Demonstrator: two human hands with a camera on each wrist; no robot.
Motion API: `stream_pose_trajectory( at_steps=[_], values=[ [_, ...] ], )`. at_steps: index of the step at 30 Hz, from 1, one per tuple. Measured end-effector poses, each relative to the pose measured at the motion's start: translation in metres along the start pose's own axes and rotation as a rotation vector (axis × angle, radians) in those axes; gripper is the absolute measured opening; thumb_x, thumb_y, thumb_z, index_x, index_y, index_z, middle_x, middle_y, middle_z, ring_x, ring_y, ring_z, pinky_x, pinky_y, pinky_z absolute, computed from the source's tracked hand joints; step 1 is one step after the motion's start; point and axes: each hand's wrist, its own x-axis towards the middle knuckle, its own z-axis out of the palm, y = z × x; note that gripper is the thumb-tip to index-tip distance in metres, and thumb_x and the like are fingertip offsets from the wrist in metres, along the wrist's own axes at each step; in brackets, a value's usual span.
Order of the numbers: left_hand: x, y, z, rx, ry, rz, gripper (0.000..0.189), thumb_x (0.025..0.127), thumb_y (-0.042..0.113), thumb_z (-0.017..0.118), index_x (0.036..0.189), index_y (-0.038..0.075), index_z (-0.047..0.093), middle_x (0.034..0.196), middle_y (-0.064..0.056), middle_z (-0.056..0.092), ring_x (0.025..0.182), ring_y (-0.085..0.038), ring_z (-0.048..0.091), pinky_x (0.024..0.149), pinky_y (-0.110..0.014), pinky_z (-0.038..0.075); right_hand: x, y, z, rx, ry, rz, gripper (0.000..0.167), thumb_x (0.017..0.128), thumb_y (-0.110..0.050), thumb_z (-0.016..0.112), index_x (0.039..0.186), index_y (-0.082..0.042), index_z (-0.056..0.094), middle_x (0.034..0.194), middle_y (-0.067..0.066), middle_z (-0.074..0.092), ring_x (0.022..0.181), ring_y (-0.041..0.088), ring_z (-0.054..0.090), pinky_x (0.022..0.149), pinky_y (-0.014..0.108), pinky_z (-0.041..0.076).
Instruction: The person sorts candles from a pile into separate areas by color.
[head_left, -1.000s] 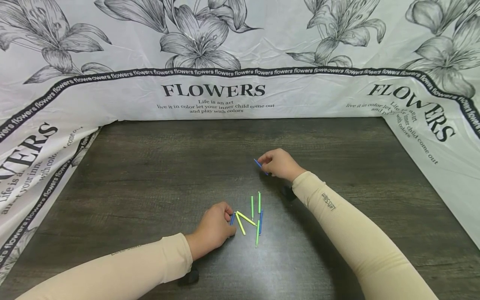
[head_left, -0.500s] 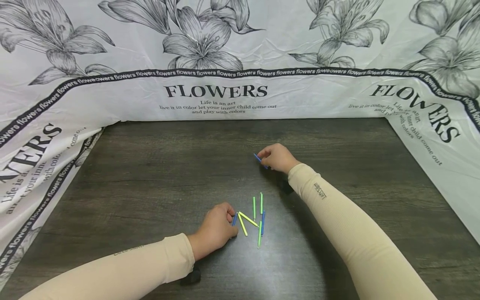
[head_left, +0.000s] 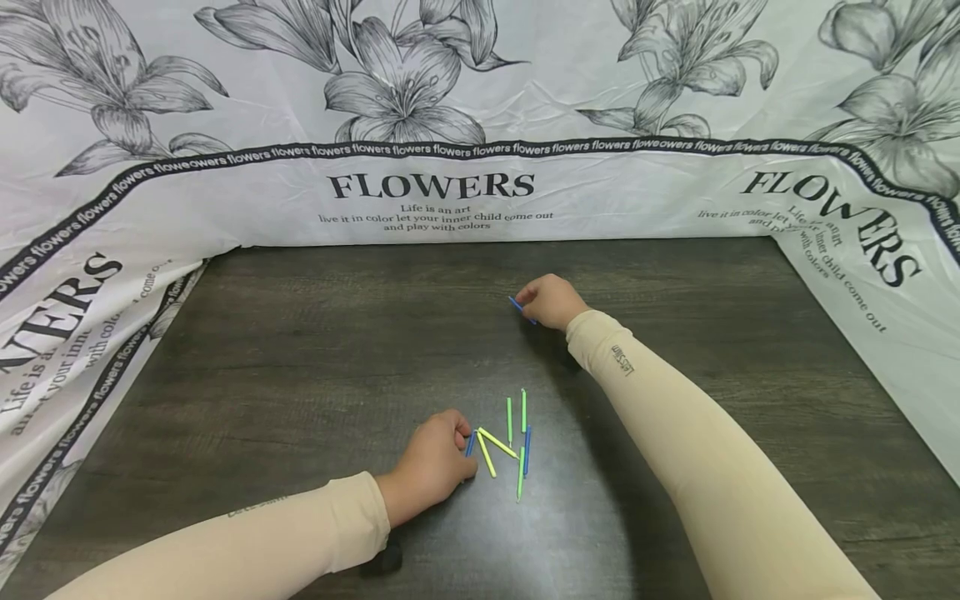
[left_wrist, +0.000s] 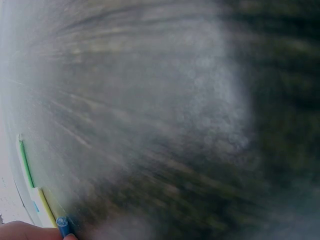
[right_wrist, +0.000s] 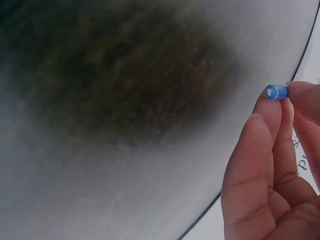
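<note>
My right hand (head_left: 553, 302), farther out over the table, pinches a thin blue candle (head_left: 517, 305) between thumb and fingertips. The end of that candle faces the camera in the right wrist view. Nearer to me, my left hand (head_left: 426, 458) holds another blue candle (head_left: 470, 444) between thumb and fingers at the left of a small group. Beside it two yellow candles (head_left: 487, 455) form a V shape. Two green candles (head_left: 509, 419) lie parallel farther back. A third green candle (head_left: 521, 477) overlaps a blue candle (head_left: 527, 451) at the group's right.
A dark wood-grain table (head_left: 315, 333) spreads under both hands. White cloth (head_left: 435, 192) printed with flowers and lettering hangs along the back and both sides.
My right hand has moved away from me, toward the back of the table, with its blue candle. My left hand and the lying candles have stayed nearly in place.
</note>
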Motion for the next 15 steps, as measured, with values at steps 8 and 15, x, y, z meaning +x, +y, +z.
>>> stream_pose_trajectory(
  at_steps=[8,15],
  values=[
    [-0.0007,0.0004,0.0002,0.004,-0.002,-0.004,0.027,0.074,-0.007,0.069,0.098,-0.002,0.056,0.084,-0.007,0.052,0.067,-0.019,0.046,0.057,-0.029,0.041,0.0048,-0.0034,-0.0003,-0.033,-0.004,0.027,0.029,0.09,-0.006,0.062,0.119,-0.004,0.067,0.121,0.013,0.065,0.109,0.029,0.061,0.091,0.041,0.049],
    [-0.0017,-0.0001,0.0005,0.021,-0.013,-0.001,0.027,0.074,-0.007,0.068,0.099,-0.003,0.057,0.088,-0.009,0.052,0.072,-0.02,0.047,0.06,-0.03,0.042,0.0046,-0.0028,0.0014,-0.053,-0.009,0.044,0.029,0.091,-0.005,0.061,0.12,-0.004,0.067,0.122,0.013,0.065,0.107,0.029,0.061,0.09,0.04,0.05]
  ],
)
